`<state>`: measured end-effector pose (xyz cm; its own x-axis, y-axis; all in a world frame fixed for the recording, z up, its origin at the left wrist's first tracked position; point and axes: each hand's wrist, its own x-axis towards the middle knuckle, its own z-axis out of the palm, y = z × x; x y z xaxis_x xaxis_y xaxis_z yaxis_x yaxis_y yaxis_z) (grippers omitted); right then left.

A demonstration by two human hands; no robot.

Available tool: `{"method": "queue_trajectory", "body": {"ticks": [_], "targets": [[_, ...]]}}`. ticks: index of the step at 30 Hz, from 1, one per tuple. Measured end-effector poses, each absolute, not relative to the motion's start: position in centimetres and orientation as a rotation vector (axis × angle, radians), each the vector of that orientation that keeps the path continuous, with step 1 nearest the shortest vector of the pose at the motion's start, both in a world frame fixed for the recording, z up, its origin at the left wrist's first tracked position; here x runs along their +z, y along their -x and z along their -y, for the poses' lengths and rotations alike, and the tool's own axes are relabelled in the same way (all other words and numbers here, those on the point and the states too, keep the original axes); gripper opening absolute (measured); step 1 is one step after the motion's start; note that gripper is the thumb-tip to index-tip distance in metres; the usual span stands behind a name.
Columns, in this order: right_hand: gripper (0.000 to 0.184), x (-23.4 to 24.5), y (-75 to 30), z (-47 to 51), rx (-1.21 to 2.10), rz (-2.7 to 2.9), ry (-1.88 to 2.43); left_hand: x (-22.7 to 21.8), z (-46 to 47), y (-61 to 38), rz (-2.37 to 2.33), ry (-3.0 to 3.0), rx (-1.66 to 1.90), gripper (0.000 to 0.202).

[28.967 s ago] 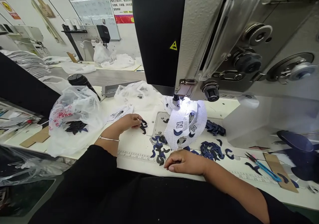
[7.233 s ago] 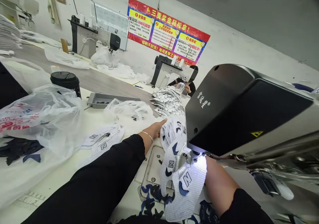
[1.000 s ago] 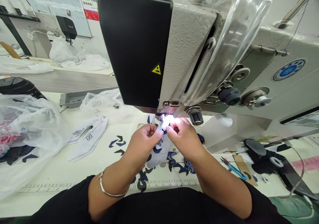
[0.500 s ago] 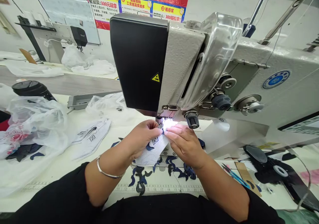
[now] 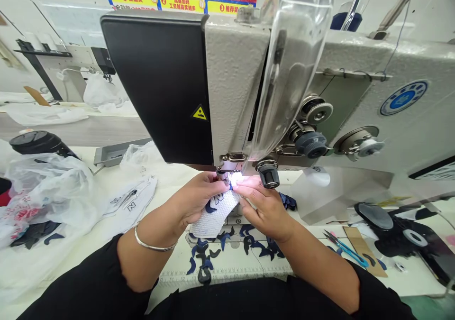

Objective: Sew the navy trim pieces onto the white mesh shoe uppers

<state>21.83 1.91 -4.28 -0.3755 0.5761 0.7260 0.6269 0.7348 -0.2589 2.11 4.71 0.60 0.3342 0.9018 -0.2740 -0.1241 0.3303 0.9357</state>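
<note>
On the sewing table (image 5: 241, 263), head view: mesh panel (image 5: 220, 218) apparently part-done.
Left hand (image 5: 194, 199) pinches it under the machine head (image 5: 234, 73); right hand (image 5: 266, 211) rests on it, grip indeterminable. One navy crescent (image 5: 210, 208) is on; loose crescents (image 5: 204, 250) near the front edge and stacked panels (image 5: 137, 208) remain.

Under the lit needle of a sewing machine (image 5: 234, 92), the left hand (image 5: 204, 194) pinches a white mesh piece (image 5: 215, 220) marked with an N, while the right hand (image 5: 261, 208) lays outstretched fingers by its far edge. Curved dark blue scraps (image 5: 192, 265) litter the bench (image 5: 177, 263) below. Blue-handled snips (image 5: 348, 251) lie to the right; a plastic bag (image 5: 53, 187) slumps at the left beside similar white pieces (image 5: 137, 201).
</note>
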Motion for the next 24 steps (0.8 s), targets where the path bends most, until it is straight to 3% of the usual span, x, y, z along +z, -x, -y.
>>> {"method": "queue_trajectory", "body": {"ticks": [24], "targets": [[0.03,-4.1,-22.1,-2.6,-0.144,2.075,0.788,0.1,-4.8,-2.0,-0.951,-1.045,0.859,0.012]]}}
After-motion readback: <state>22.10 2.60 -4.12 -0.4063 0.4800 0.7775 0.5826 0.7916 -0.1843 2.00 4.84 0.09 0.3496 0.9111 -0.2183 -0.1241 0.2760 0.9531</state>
